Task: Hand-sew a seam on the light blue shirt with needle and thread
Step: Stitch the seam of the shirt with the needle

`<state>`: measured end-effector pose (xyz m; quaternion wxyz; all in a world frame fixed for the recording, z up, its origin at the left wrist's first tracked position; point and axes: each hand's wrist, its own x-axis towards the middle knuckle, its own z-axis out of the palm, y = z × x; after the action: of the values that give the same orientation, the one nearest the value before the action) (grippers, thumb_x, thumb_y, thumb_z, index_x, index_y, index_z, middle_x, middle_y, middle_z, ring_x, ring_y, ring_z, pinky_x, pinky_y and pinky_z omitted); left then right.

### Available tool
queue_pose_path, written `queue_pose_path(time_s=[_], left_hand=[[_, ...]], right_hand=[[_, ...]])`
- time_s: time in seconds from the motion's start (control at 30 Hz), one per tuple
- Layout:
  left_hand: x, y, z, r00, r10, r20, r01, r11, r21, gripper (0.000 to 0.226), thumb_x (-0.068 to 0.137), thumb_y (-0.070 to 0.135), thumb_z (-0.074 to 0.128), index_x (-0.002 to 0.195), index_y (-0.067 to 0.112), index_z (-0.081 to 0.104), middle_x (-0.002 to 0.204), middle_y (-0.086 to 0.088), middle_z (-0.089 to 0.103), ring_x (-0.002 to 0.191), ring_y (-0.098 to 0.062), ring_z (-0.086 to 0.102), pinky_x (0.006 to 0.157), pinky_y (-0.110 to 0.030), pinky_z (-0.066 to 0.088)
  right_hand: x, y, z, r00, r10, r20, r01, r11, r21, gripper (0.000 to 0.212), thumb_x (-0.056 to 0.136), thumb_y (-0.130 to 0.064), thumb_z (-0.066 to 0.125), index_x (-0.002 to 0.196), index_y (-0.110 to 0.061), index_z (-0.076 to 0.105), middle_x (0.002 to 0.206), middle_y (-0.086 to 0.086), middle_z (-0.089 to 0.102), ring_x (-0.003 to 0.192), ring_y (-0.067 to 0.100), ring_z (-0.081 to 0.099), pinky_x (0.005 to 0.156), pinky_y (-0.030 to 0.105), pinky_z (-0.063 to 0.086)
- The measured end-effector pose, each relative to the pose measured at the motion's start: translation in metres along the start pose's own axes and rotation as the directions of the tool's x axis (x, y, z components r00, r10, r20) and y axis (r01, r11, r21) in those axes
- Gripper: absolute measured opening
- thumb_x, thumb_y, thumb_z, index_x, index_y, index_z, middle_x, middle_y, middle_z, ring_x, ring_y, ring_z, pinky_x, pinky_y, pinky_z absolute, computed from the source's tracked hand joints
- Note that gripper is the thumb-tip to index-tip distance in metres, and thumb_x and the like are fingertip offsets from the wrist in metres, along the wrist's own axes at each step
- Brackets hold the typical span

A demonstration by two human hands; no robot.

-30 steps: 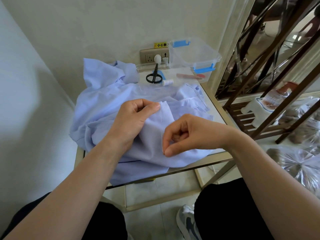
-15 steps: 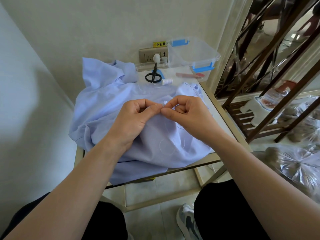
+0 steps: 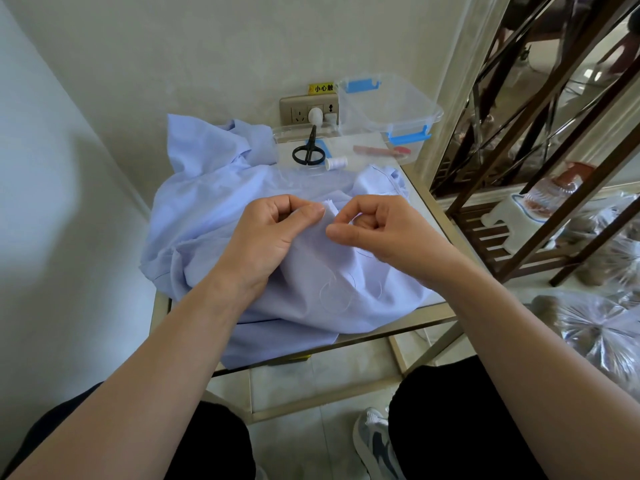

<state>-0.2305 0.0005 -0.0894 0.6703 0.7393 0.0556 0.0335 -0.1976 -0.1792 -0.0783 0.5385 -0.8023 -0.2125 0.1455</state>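
While the shirt (image 3: pixel 214 209) lies heaped over most of the table (image 3: pixel 398 329), its near edge hanging past the front rail, both hands meet at a raised fold near the middle of the cloth. The left hand (image 3: pixel 273 233) pinches that fold between thumb and forefinger, its other fingers curled into the palm. The right hand (image 3: pixel 388 233) is just beside it, not quite touching, with all fingers curled and the thumb tip pressed to the forefinger – whether a needle sits between them cannot be told, as it is too small to see. Pale thread (image 3: pixel 334 297) lies in loose loops on the shirt below the hands, and one strand runs up toward the right hand.

At the back of the table, beyond the shirt, black scissors (image 3: pixel 309 152) rest on a clear lid (image 3: pixel 360 143), points toward the wall. A white spool (image 3: pixel 336 162) lies on its side just beside their handles, and a red tool (image 3: pixel 381 150) lies further right on the same lid. A clear box (image 3: pixel 388 109) with blue clips stands tilted behind the lid, against the wall. Left of the box is a socket (image 3: pixel 308 110) – a white plug sits in it. Under the table, by the person's right knee, a shoe (image 3: pixel 377 441) shows on the tiled floor.
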Motion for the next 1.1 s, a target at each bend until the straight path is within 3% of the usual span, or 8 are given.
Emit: queue_pose_path(time_s=[0.13,0.27,0.53,0.63,0.77,0.87,0.97,1.1], left_hand=[[-0.002,0.002,0.002,0.998,0.037,0.050,-0.038,0.999,0.026,0.015,0.090,0.017,0.066,0.077,0.017,0.072,0.082,0.002,0.075,0.084,-0.008,0.067,0.083,-0.021,0.050],[-0.002,0.001,0.002,0.998,0.031,0.063,-0.032,0.999,0.024,0.015,0.090,0.019,0.066,0.077,0.019,0.073,0.088,-0.003,0.076,0.088,-0.012,0.069,0.086,-0.026,0.051],[-0.002,0.002,0.001,0.998,0.039,0.043,-0.041,0.998,0.045,0.016,0.090,0.018,0.067,0.076,0.019,0.073,0.083,-0.003,0.075,0.082,-0.010,0.066,0.084,-0.031,0.051],[-0.002,0.002,0.001,0.999,0.033,0.030,-0.034,0.999,0.039,0.016,0.090,0.018,0.067,0.075,0.021,0.072,0.078,0.003,0.074,0.078,-0.007,0.064,0.078,-0.025,0.050],[-0.001,0.002,0.000,1.000,0.013,0.019,-0.013,0.999,0.035,0.017,0.089,0.017,0.069,0.072,0.022,0.072,0.072,0.010,0.070,0.073,-0.004,0.060,0.075,-0.021,0.046],[-0.001,0.001,-0.002,0.999,0.022,0.030,-0.023,0.998,0.060,0.017,0.089,0.018,0.069,0.073,0.023,0.072,0.073,0.011,0.069,0.073,-0.004,0.060,0.074,-0.019,0.046],[-0.001,0.002,-0.002,0.998,0.035,0.055,-0.041,0.994,0.101,0.016,0.089,0.019,0.069,0.073,0.022,0.071,0.070,0.014,0.067,0.071,-0.001,0.058,0.070,-0.013,0.044],[-0.003,0.002,-0.003,0.994,0.030,0.106,-0.042,0.993,0.106,0.014,0.089,0.020,0.069,0.075,0.019,0.072,0.073,0.005,0.066,0.073,-0.005,0.055,0.071,-0.018,0.043]], right_hand=[[0.002,0.001,0.005,0.995,0.019,-0.093,-0.013,0.998,0.065,0.034,0.083,-0.038,0.075,0.085,-0.005,0.069,0.057,0.007,0.027,0.048,0.010,0.021,0.047,0.018,0.019],[0.003,0.002,0.010,0.991,0.011,-0.135,-0.003,0.998,0.057,0.026,0.085,-0.028,0.075,0.083,-0.003,0.071,0.062,0.012,0.031,0.047,0.009,0.022,0.048,0.018,0.020],[-0.002,-0.001,0.003,0.997,-0.039,0.062,0.039,0.999,0.000,0.011,0.087,-0.017,0.073,0.078,-0.011,0.070,0.054,0.001,0.023,0.049,0.010,0.021,0.050,0.017,0.023],[-0.001,0.000,-0.001,1.000,-0.017,-0.010,0.017,0.999,0.045,0.011,0.089,-0.020,0.071,0.091,-0.009,0.068,0.056,-0.001,0.025,0.048,0.009,0.022,0.048,0.017,0.023],[0.004,0.004,-0.010,0.992,0.033,-0.122,-0.001,0.968,0.250,0.010,0.099,-0.006,0.051,0.106,-0.009,0.058,0.059,-0.005,0.040,0.052,0.009,0.037,0.051,0.022,0.036],[0.004,0.005,-0.014,0.992,-0.045,-0.119,0.069,0.977,0.200,0.007,0.099,-0.004,0.053,0.100,-0.006,0.060,0.062,-0.003,0.059,0.055,0.014,0.051,0.056,0.025,0.049],[0.002,0.001,-0.015,0.992,-0.075,-0.102,0.096,0.972,0.215,0.005,0.096,-0.007,0.059,0.092,-0.006,0.062,0.078,0.004,0.074,0.057,0.014,0.058,0.058,0.023,0.050],[0.004,-0.001,-0.011,0.996,-0.080,-0.026,0.084,0.957,0.277,0.017,0.096,-0.005,0.056,0.080,-0.008,0.060,0.115,0.004,0.070,0.061,0.014,0.056,0.054,0.025,0.047]])
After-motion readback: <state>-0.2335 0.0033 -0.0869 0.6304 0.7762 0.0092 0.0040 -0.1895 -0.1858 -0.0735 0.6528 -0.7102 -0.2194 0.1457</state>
